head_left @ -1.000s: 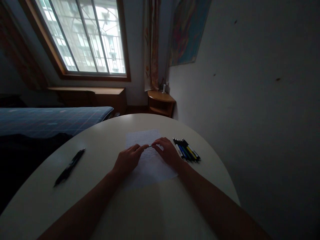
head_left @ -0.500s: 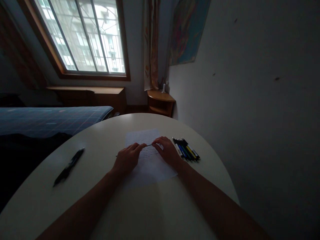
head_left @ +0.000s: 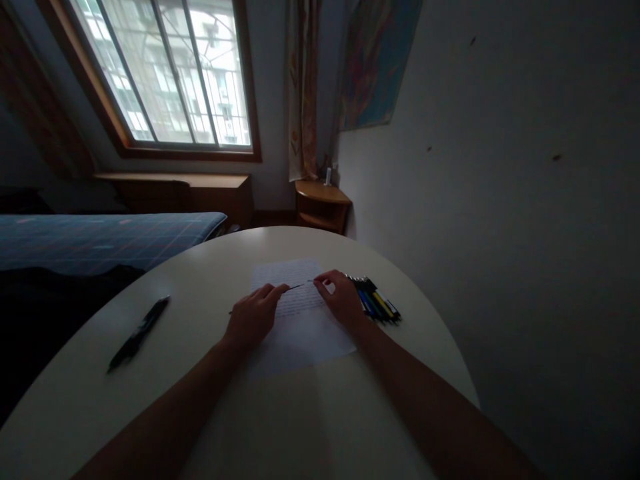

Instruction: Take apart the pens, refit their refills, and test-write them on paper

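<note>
My left hand (head_left: pixel 253 315) is closed around a thin, dark pen refill (head_left: pixel 295 287). One end of it sticks out past my fingertips, and the other shows left of the hand. My right hand (head_left: pixel 343 300) pinches a tiny piece (head_left: pixel 311 281), too small to make out, just off the refill's right end. Both hands are above a sheet of paper (head_left: pixel 305 340) with lines of writing on its upper half. Close to my right hand lies a row of several pens (head_left: pixel 377 303) with black, blue, green and yellow parts.
A dark pen (head_left: pixel 137 337) lies alone on the left of the round white table (head_left: pixel 200 407). Beyond the table are a bed with a blue checked cover (head_left: pixel 100 240), a corner shelf (head_left: pixel 323 193) and a window. A wall rises on the right.
My right hand has drawn a little to the right, away from the refill's end, with a tiny piece in its fingertips. A gap now shows between them. My left hand has barely moved.
</note>
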A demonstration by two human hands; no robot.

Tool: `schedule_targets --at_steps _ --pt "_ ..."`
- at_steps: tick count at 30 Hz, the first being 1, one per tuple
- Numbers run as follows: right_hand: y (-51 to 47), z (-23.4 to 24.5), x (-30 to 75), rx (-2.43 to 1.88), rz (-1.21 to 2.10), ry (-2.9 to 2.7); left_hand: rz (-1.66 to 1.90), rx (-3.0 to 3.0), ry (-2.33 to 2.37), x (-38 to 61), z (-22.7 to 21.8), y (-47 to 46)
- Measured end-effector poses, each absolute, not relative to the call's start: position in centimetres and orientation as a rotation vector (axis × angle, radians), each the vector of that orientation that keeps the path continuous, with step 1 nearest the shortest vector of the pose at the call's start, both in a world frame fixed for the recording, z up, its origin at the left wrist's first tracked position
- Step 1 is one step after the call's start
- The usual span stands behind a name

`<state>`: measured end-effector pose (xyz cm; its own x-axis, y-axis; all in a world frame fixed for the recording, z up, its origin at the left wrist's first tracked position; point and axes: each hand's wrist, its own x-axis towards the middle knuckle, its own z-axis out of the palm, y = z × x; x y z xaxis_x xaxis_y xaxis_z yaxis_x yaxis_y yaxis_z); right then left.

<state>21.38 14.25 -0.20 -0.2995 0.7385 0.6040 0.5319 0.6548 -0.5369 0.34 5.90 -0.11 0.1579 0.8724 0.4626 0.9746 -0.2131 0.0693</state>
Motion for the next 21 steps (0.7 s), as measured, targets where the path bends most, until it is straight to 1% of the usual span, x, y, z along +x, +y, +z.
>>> schedule_targets --at_steps 12,21 --pt "13.85 0.17 21.49 -1.249 0.25 -2.075 -0.576 -2.194 -1.842 0.37 -0.03 5.91" --pt "13.92 -0.07 21.57 -1.342 0.174 -2.109 -0.58 -2.207 -1.829 0.35 -0.15 5.93"
